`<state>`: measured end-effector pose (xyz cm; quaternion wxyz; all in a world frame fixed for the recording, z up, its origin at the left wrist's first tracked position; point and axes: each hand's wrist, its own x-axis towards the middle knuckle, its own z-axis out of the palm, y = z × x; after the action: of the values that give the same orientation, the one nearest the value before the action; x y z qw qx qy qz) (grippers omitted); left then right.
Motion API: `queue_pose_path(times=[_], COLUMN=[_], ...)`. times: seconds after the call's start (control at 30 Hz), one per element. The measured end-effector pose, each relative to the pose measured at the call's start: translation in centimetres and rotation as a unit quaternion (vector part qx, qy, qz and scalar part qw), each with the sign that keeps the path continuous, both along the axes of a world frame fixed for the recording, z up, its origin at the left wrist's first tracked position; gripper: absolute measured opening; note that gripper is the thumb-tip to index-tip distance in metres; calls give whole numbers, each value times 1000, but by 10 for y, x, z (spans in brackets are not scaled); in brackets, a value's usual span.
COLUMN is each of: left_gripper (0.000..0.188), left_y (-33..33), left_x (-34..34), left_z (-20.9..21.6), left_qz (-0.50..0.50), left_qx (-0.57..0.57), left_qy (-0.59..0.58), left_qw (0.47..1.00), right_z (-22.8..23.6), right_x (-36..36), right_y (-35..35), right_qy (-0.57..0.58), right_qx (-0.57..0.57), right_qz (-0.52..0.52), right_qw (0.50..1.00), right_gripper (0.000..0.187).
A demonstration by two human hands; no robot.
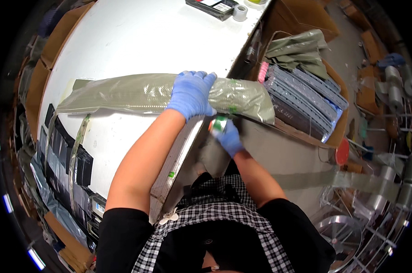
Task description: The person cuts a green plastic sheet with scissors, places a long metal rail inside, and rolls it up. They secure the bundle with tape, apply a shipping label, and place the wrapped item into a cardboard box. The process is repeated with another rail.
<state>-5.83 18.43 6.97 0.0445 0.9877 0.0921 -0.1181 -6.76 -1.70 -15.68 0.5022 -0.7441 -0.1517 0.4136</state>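
Observation:
A long package (pixel 124 94) wrapped in olive-green plastic lies across the white table, its right end reaching past the table's edge. My left hand (pixel 191 93), in a blue glove, rests on top of it with the fingers stretched out and the thumb toward the near side. Just below the package, beside the table edge, my gloved right hand (pixel 230 139) is closed around a small green-and-white roll (pixel 219 123), which looks like tape. Bits of green tape (pixel 233 109) show on the package near its right end. The far side of the roll is hidden.
Right of the table stands a cardboard box (pixel 338 125) holding grey wrapped packages (pixel 301 98). Black packaged items (pixel 80 164) are stacked left. A grey tape roll (pixel 240 12) sits at the table's far edge. Olive film (pixel 310 180) stretches from a metal rack at right.

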Motion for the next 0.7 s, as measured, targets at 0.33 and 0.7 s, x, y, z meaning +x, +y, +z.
queue_pose_path(times=[0.33, 0.7], left_gripper=[94, 90], left_y=[-17, -13], left_x=[-67, -49], left_z=[-22, -10], left_qz=[-84, -82], left_qx=[9, -44], left_qy=[-170, -87], left_qw=[982, 992], right_z=[316, 48], right_x=[48, 95], right_y=[-17, -20], right_qy=[326, 580], right_qx=[452, 265], right_qz=[-84, -75], right_qw=[826, 767], right_gripper=[64, 51])
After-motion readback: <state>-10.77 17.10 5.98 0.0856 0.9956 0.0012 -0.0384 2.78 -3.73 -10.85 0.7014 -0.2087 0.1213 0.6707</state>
